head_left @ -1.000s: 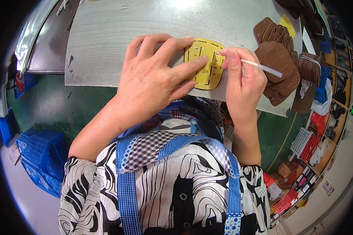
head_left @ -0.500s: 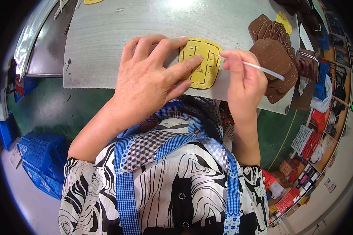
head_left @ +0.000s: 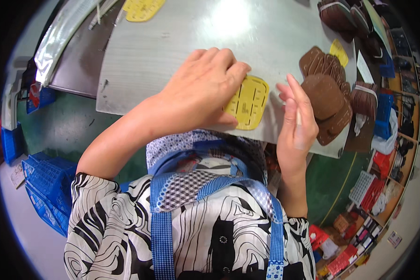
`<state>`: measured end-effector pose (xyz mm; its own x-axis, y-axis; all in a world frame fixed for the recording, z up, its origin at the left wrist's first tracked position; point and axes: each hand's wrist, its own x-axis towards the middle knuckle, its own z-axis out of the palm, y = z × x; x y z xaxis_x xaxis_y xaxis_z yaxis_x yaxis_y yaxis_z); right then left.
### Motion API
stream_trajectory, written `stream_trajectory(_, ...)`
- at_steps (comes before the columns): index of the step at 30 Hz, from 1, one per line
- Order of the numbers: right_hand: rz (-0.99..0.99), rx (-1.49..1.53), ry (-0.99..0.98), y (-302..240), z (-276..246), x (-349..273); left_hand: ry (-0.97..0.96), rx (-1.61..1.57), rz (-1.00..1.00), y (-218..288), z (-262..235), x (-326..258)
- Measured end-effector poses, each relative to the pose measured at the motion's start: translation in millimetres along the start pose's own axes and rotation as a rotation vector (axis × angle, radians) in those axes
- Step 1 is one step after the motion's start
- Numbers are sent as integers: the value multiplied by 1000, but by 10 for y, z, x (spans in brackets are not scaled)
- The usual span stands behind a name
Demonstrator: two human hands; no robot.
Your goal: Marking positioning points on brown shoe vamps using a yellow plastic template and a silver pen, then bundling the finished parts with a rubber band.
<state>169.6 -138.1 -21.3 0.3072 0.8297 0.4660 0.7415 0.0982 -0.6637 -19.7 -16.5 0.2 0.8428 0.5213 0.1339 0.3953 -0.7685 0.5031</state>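
Head: left hand regrips template.

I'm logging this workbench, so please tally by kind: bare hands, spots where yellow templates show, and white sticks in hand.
Bare hands: 2 (left hand, right hand)
Yellow template spots: 3 (template at the left hand, upper-left template, template beside the brown pieces)
White stick, partly hidden: 1
Total: 6

No text can be read: dark print on the yellow plate, by the surface's near edge, is blurred.
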Motion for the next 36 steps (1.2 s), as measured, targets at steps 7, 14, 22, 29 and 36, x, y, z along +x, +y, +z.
stream_trajectory(7, 287, 116, 196, 150, -246, 54, 191, 118, 51, -506, -159, 396)
stream_trajectory(14, 60, -374, 333, 719, -1019, 204, 173, 568, -160, -1140, -170, 409)
stream_trajectory(22, 458, 495, 67, 111, -501, 91, -42, 131, 77, 224, 118, -642)
stream_trajectory(29, 422, 453, -237, -32, 19, 251, 416, -23, 104, 52, 143, -531)
stream_trajectory(36, 250, 227, -275, 34, 166, 326, 261, 37, -84, 92, 154, -486)
